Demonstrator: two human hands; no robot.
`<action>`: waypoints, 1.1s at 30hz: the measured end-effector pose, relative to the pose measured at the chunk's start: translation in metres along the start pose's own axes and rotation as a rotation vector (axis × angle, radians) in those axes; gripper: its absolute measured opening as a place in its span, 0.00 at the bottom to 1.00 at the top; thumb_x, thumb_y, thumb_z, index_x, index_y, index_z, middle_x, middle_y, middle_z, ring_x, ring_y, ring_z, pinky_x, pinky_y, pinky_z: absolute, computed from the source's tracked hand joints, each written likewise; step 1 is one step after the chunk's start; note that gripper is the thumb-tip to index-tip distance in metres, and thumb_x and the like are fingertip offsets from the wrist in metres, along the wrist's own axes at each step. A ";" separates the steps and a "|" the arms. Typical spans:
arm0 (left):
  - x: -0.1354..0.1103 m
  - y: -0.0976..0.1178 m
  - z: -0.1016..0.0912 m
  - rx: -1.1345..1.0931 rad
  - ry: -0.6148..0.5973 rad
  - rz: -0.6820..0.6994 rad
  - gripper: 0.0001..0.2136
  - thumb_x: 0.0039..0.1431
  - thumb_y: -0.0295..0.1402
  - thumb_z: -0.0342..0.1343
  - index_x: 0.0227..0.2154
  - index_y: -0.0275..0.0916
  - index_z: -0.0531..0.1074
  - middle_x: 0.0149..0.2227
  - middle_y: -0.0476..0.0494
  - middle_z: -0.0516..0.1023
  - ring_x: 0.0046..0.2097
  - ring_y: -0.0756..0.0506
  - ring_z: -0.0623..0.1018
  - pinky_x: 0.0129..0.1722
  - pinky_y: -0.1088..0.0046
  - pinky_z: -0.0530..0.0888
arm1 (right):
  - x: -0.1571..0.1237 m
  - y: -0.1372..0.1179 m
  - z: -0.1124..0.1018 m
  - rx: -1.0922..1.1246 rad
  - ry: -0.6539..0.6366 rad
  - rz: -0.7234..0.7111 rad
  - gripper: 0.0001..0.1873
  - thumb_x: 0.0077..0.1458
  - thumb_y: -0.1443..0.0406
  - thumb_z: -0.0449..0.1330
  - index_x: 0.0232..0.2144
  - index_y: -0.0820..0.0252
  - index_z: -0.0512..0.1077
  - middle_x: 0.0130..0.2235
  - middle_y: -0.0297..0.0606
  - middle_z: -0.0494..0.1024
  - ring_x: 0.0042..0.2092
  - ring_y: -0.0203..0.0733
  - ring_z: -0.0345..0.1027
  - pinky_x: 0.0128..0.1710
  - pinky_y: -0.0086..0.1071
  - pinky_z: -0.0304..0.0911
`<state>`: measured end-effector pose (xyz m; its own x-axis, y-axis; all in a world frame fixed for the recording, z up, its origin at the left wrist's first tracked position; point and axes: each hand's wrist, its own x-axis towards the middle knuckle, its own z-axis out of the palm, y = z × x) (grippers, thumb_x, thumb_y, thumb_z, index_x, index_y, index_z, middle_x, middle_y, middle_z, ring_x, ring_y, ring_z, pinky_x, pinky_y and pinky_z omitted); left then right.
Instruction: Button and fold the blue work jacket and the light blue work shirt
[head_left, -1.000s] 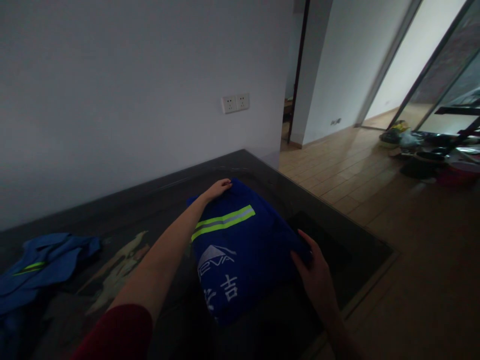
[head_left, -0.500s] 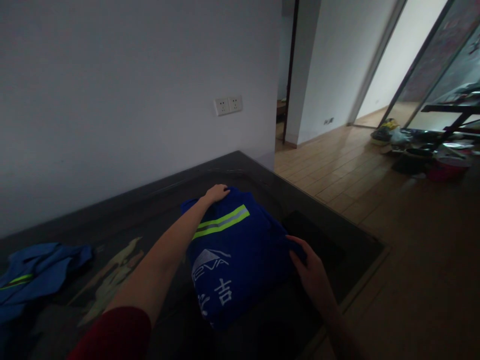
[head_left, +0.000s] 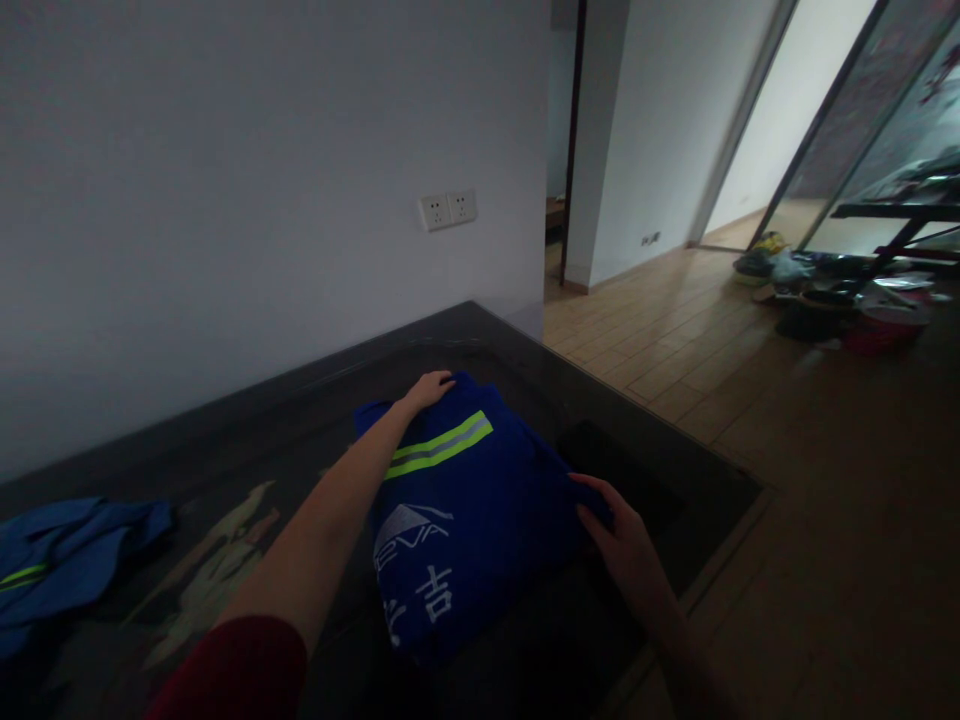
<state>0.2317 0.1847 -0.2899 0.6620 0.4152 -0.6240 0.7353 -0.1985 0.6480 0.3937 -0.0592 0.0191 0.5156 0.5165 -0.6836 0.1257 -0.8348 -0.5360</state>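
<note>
A folded blue work jacket (head_left: 495, 510) lies on a dark table (head_left: 517, 345). It has a yellow-green and grey reflective stripe, and white print with a logo and characters. My left hand (head_left: 430, 388) reaches over to its far edge, fingers closed on the cloth there; the fingertips are partly hidden. At the right side, my right hand (head_left: 615, 520) pinches the jacket's edge between thumb and fingers.
Another blue garment (head_left: 75, 550) with a yellow-green stripe lies crumpled at the left of the table. A white wall with sockets (head_left: 448, 210) borders the far side. Bags and a red tub (head_left: 885, 325) stand on the wooden floor at right.
The view has turned slightly to the right. Both hands keep their places on the jacket, which lies almost the same.
</note>
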 end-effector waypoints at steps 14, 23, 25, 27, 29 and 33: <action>-0.043 0.017 -0.019 0.065 0.071 0.079 0.15 0.62 0.42 0.45 0.39 0.39 0.72 0.40 0.41 0.75 0.42 0.44 0.74 0.44 0.71 0.69 | -0.002 0.001 0.000 -0.350 0.066 -0.017 0.19 0.58 0.54 0.51 0.47 0.55 0.70 0.38 0.40 0.78 0.34 0.46 0.74 0.34 0.39 0.69; -0.080 0.027 -0.016 0.112 0.111 0.035 0.09 0.61 0.36 0.49 0.38 0.37 0.70 0.42 0.38 0.73 0.46 0.40 0.72 0.49 0.61 0.66 | -0.010 -0.008 0.007 -0.887 0.112 -0.030 0.19 0.62 0.61 0.47 0.52 0.55 0.67 0.39 0.42 0.79 0.35 0.50 0.73 0.30 0.37 0.63; -0.092 0.040 -0.022 0.098 0.180 0.026 0.10 0.60 0.32 0.50 0.43 0.38 0.68 0.46 0.38 0.72 0.50 0.39 0.70 0.52 0.58 0.64 | -0.013 -0.008 0.009 -0.915 0.146 -0.056 0.20 0.62 0.61 0.46 0.55 0.56 0.64 0.43 0.44 0.77 0.36 0.49 0.73 0.30 0.36 0.63; -0.117 0.056 -0.035 0.035 0.271 0.070 0.12 0.60 0.30 0.49 0.46 0.39 0.67 0.47 0.39 0.71 0.51 0.41 0.70 0.53 0.60 0.64 | -0.016 -0.008 0.008 -0.898 0.220 -0.120 0.21 0.62 0.61 0.46 0.55 0.58 0.64 0.45 0.46 0.75 0.36 0.47 0.71 0.30 0.36 0.62; -0.159 0.073 -0.050 -0.074 0.351 0.172 0.11 0.61 0.31 0.48 0.47 0.38 0.66 0.47 0.40 0.72 0.51 0.43 0.70 0.53 0.63 0.65 | -0.018 -0.010 0.005 -0.855 0.316 -0.214 0.20 0.62 0.59 0.47 0.53 0.59 0.66 0.44 0.46 0.74 0.36 0.46 0.70 0.30 0.36 0.62; -0.274 0.112 -0.061 -0.193 0.321 0.283 0.13 0.64 0.35 0.45 0.50 0.39 0.64 0.50 0.40 0.70 0.54 0.43 0.69 0.55 0.61 0.65 | -0.019 -0.024 0.003 -0.726 0.389 -0.501 0.17 0.61 0.60 0.50 0.48 0.60 0.70 0.38 0.45 0.72 0.39 0.46 0.67 0.37 0.37 0.64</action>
<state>0.1238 0.1029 -0.0203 0.7319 0.6283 -0.2637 0.4717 -0.1879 0.8615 0.3782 -0.0486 0.0433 0.4879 0.8548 -0.1765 0.8341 -0.5162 -0.1943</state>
